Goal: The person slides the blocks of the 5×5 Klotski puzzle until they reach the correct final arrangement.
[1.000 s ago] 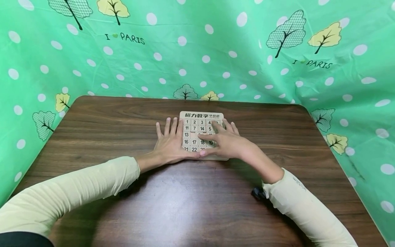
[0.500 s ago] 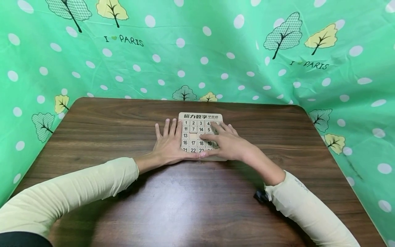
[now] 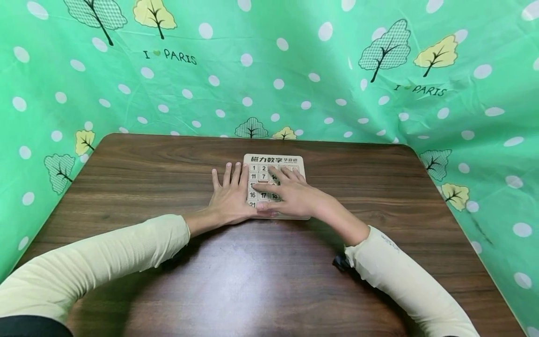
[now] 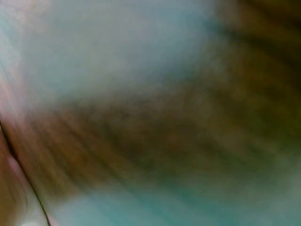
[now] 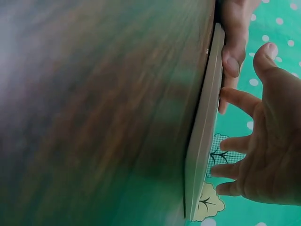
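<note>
A pale number sliding puzzle (image 3: 273,159) with black digits and Chinese lettering lies flat on the table. My left hand (image 3: 229,201) rests with fingers spread at its left edge, the thumb along its lower edge. Over the board is my right hand (image 3: 296,194), fingers extended, its index fingertip at the 13 tile in the third row. It covers most of the right-hand tiles. In the right wrist view, the puzzle's side (image 5: 204,117) shows edge-on, with the right hand's index fingertip (image 5: 225,94) right at its face and the thumb raised off it.
The dark wood-grain table (image 3: 236,276) spreads around the puzzle. A green dotted curtain (image 3: 269,61) hangs behind and beside it. A small black object (image 3: 341,262) sits at the right sleeve cuff. The left wrist view is mostly blurred table surface (image 4: 155,136).
My right hand has shifted left across the puzzle, its index finger going from the third column to the first. The left hand stays at the board's edge.
</note>
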`<control>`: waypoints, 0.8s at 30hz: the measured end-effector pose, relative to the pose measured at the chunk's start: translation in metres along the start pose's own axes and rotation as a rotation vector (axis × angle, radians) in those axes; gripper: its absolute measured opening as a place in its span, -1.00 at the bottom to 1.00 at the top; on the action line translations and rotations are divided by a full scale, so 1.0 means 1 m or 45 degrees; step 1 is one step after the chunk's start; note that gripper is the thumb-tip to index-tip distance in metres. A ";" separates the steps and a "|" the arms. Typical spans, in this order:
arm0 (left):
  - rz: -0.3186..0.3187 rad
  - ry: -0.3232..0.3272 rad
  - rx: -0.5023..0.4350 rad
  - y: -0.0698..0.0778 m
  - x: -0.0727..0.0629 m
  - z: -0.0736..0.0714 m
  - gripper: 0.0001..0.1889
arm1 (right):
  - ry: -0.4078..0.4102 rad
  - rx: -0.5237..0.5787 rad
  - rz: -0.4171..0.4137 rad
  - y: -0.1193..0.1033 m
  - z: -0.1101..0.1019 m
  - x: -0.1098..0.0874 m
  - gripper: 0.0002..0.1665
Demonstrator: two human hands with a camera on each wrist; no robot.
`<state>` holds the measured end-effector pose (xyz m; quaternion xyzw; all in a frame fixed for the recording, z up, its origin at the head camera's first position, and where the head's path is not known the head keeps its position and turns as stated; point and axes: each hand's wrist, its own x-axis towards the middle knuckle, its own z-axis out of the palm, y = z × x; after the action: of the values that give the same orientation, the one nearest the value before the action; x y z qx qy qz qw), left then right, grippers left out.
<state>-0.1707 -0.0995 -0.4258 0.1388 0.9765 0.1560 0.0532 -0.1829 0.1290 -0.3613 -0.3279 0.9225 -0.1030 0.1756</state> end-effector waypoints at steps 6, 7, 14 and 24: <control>-0.023 -0.012 -0.016 0.001 0.001 0.003 0.69 | -0.030 -0.023 0.047 0.002 -0.006 -0.002 -0.20; -0.027 -0.013 -0.014 0.001 0.002 0.003 0.70 | -0.032 -0.023 0.057 0.003 -0.008 -0.003 -0.20; -0.035 -0.004 -0.001 0.003 0.004 0.004 0.72 | -0.052 -0.028 0.095 0.013 -0.013 -0.013 -0.24; -0.029 -0.006 -0.005 0.003 0.003 0.005 0.70 | 0.026 0.026 0.002 0.015 -0.010 -0.002 -0.19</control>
<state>-0.1719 -0.0942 -0.4298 0.1278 0.9776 0.1568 0.0575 -0.1939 0.1428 -0.3562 -0.3242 0.9235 -0.1156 0.1693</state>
